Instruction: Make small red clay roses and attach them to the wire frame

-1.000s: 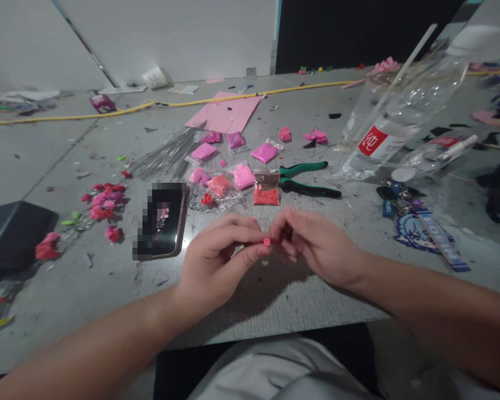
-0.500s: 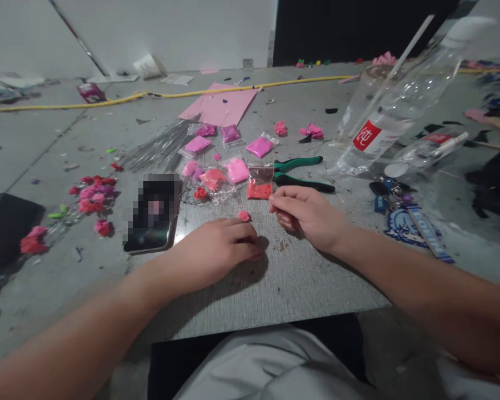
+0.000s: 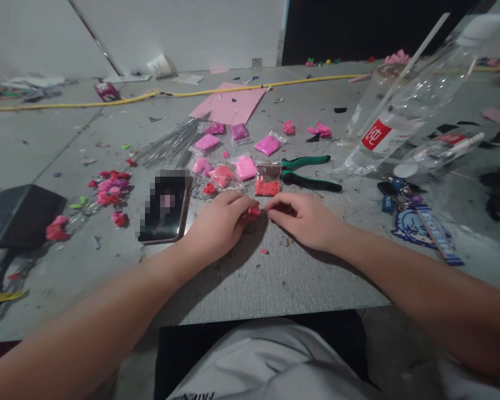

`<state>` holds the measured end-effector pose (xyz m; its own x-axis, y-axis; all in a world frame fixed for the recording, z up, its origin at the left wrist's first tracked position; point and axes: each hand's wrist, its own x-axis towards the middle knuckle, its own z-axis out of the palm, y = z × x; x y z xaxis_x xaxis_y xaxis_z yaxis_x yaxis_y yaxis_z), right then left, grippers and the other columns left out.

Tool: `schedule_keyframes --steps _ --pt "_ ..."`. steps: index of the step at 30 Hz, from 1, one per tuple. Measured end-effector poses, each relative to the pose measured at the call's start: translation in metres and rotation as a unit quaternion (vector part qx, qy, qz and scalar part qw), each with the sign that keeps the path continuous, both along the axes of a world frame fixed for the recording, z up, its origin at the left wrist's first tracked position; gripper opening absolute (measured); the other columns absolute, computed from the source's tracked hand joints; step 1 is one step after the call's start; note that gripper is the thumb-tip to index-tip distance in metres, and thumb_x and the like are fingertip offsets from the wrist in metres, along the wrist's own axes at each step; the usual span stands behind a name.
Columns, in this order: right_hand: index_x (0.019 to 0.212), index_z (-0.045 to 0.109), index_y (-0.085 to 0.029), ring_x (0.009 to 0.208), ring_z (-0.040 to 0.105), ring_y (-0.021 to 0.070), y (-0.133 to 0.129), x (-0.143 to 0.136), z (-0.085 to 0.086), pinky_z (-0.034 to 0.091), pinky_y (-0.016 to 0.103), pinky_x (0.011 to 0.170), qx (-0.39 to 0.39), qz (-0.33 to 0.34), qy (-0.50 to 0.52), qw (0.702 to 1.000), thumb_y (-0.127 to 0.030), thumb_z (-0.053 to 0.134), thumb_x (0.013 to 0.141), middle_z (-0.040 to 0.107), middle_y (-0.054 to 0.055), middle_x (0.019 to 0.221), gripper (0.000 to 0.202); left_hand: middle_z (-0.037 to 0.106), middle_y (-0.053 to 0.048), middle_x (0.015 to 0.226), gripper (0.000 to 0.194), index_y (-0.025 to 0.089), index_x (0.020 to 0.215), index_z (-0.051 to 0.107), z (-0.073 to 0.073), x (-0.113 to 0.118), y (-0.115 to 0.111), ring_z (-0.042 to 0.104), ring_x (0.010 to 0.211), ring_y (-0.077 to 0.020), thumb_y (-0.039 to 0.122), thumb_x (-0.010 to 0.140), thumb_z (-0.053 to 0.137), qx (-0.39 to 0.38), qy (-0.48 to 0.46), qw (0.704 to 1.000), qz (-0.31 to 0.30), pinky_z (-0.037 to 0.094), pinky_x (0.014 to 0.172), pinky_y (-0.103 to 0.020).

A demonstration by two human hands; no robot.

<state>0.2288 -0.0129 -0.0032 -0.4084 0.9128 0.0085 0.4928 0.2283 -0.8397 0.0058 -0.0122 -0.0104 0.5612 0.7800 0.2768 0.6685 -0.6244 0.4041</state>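
My left hand (image 3: 223, 222) is closed, pinching a small lump of red-pink clay (image 3: 254, 211) at its fingertips. Just right of that lump is my right hand (image 3: 306, 221), its thumb and fingers brought together in a pinch; whatever may be between them is too small to make out. A tiny red clay bit (image 3: 264, 251) lies on the table below the hands. Directly beyond the fingertips is a clear bag of red clay (image 3: 268, 188). Green-handled pliers (image 3: 306, 162) rest to its right. A small red clay rose (image 3: 209, 188) sits beyond my left hand.
Bags of pink clay (image 3: 268, 145) lie farther back, beside a bundle of thin wires (image 3: 166, 145). A phone (image 3: 166, 205) and clay flowers (image 3: 113, 189) are at left. A plastic bottle (image 3: 383, 133) and keychain (image 3: 419, 225) stand and lie at right.
The clay disc that lay by my left fingers is now lifted in them. My left hand has moved up the table, uncovering the tiny red bit. Both hands are closer together.
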Motion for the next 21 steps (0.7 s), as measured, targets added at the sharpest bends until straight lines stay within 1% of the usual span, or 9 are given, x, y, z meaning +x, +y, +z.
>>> schedule_keyframes --steps 3,5,7,9,13,17,19,21 --pt "0.096 0.073 -0.017 0.07 0.057 0.0144 -0.001 0.0 0.0 0.041 0.03 0.065 0.033 0.022 0.013 0.999 -0.036 0.06 0.099 0.071 0.004 0.084 0.024 0.077 -0.009 0.102 0.02 0.019 0.112 0.073 0.0 0.004 -0.003 0.071 0.089 -0.0223 0.019 0.093 0.068 0.001 -0.088 0.996 0.022 0.055 0.082 -0.035" --pt "0.095 0.073 -0.016 0.07 0.058 0.0144 -0.002 0.0 -0.002 0.041 0.029 0.064 0.053 0.034 0.019 0.998 -0.038 0.059 0.1 0.071 0.004 0.084 0.026 0.078 -0.007 0.097 0.018 0.019 0.109 0.074 -0.001 0.006 -0.005 0.072 0.083 -0.0198 0.021 0.092 0.071 0.013 -0.122 0.992 0.02 0.054 0.077 -0.032" --pt "0.094 0.074 -0.016 0.068 0.057 0.014 -0.002 -0.001 -0.004 0.041 0.028 0.062 0.063 0.037 0.021 0.997 -0.037 0.06 0.1 0.07 0.004 0.082 0.026 0.078 -0.007 0.095 0.017 0.018 0.109 0.075 -0.002 0.007 -0.007 0.071 0.08 -0.0189 0.023 0.093 0.071 0.029 -0.129 0.991 0.016 0.054 0.074 -0.031" --pt "0.092 0.074 -0.016 0.067 0.057 0.0135 -0.003 -0.001 -0.005 0.042 0.027 0.061 0.067 0.034 0.021 0.997 -0.035 0.061 0.099 0.07 0.003 0.08 0.024 0.078 -0.008 0.096 0.018 0.017 0.109 0.075 -0.003 0.007 -0.008 0.071 0.081 -0.0191 0.022 0.092 0.071 0.052 -0.116 0.992 0.013 0.055 0.075 -0.031" --pt "0.088 0.072 -0.015 0.063 0.054 0.0115 -0.003 -0.002 -0.003 0.038 0.025 0.058 0.1 0.039 0.0 0.994 -0.026 0.061 0.096 0.065 0.0 0.072 0.018 0.077 -0.008 0.095 0.02 0.015 0.111 0.074 -0.004 0.007 -0.009 0.07 0.082 -0.0195 0.02 0.092 0.071 0.084 -0.102 0.991 -0.002 0.055 0.075 -0.032" --pt "0.084 0.069 -0.015 0.063 0.052 0.0111 -0.003 -0.001 -0.001 0.036 0.026 0.058 0.12 0.055 -0.01 0.991 -0.022 0.058 0.096 0.061 -0.001 0.07 0.018 0.077 -0.008 0.099 0.022 0.016 0.116 0.074 -0.002 0.007 -0.009 0.07 0.08 -0.0162 0.017 0.095 0.067 0.054 -0.129 0.989 -0.037 0.054 0.072 -0.028" --pt "0.08 0.066 -0.016 0.062 0.05 0.0107 -0.005 -0.002 -0.001 0.036 0.025 0.057 0.111 0.05 0.0 0.993 -0.021 0.059 0.094 0.059 -0.002 0.068 0.017 0.078 -0.008 0.101 0.017 0.016 0.111 0.075 0.0 0.008 -0.01 0.071 0.083 -0.0164 0.017 0.097 0.065 0.037 -0.136 0.989 -0.045 0.054 0.074 -0.028" --pt "0.076 0.063 -0.017 0.059 0.049 0.0103 -0.005 -0.003 -0.001 0.035 0.025 0.056 0.082 0.029 0.025 0.996 -0.02 0.061 0.09 0.056 -0.003 0.064 0.014 0.078 -0.008 0.099 0.013 0.016 0.106 0.074 0.002 0.01 -0.011 0.071 0.085 -0.017 0.019 0.097 0.065 0.021 -0.141 0.989 -0.042 0.054 0.076 -0.029"
